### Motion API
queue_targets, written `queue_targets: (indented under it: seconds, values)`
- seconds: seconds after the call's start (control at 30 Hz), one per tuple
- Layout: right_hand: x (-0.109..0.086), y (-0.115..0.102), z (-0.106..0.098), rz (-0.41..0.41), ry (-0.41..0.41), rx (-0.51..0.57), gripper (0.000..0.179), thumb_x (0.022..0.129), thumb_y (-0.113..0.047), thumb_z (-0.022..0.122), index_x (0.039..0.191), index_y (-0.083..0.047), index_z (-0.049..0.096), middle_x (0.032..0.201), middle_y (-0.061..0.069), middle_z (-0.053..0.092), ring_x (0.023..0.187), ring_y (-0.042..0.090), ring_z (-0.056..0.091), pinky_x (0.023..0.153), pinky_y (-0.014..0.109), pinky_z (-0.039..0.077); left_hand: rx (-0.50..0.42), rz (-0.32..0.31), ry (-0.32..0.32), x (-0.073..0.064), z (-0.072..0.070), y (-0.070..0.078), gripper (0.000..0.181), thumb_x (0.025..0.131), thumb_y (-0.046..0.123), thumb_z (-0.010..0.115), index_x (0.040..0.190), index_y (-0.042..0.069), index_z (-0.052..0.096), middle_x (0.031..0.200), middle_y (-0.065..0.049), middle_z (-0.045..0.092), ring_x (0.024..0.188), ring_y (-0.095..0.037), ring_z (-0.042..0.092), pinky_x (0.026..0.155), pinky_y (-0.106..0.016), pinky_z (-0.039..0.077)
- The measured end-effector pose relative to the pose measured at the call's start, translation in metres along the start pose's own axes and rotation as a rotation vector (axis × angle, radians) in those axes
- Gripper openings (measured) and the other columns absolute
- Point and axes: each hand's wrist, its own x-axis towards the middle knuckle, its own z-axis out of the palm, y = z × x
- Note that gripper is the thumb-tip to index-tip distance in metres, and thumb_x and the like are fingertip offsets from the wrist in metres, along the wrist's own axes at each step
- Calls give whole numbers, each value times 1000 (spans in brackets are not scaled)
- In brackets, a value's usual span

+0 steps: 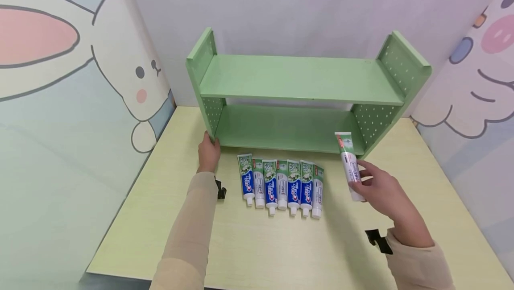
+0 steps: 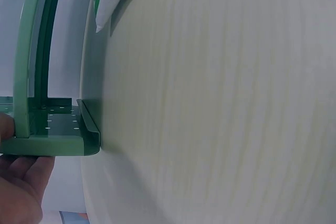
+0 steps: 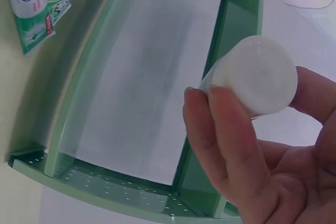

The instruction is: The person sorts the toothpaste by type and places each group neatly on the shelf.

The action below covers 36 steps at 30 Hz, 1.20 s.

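Note:
A green two-tier shelf with perforated side panels stands at the back of the table. My left hand grips the front lower edge of its left panel; in the left wrist view, the thumb and fingers lie on opposite sides of the panel. My right hand holds a white-and-green toothpaste tube in front of the shelf's right end, crimped end up. Its round white cap faces the camera in the right wrist view. Several toothpaste tubes lie side by side before the shelf, caps toward me.
The pale wood-grain table reaches from wall to wall. Cartoon-printed walls rise at the left and right, with a plain pale wall behind the shelf. Black straps are at my wrists.

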Motion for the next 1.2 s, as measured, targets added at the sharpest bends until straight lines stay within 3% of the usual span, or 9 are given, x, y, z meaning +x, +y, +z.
queue_targets:
  seconds: [0.43, 0.93, 1.2]
  values:
    - [-4, -15, -21, -42, 65, -63, 70, 94, -19, 64, 149, 5, 27, 131, 30, 49, 107, 41, 57, 67, 35, 56, 2, -1, -9, -1, 0, -1, 39, 103, 14, 45, 139, 0, 39, 127, -27, 57, 107, -38, 61, 83, -49, 51]
    - [0, -30, -44, -88, 98, -143, 70, 95, -22, 64, 149, 4, 28, 133, 28, 49, 109, 42, 57, 72, 42, 54, -14, -5, 5, -4, 0, 0, 37, 103, 12, 46, 137, 0, 41, 125, -27, 58, 104, -38, 62, 82, -49, 51]
    - [12, -37, -61, -92, 104, -118, 69, 95, -20, 64, 149, 5, 28, 132, 31, 48, 110, 46, 57, 66, 32, 54, -4, 17, 11, -3, 1, -3, 35, 103, 12, 45, 135, -1, 42, 121, -27, 59, 103, -38, 62, 81, -50, 51]
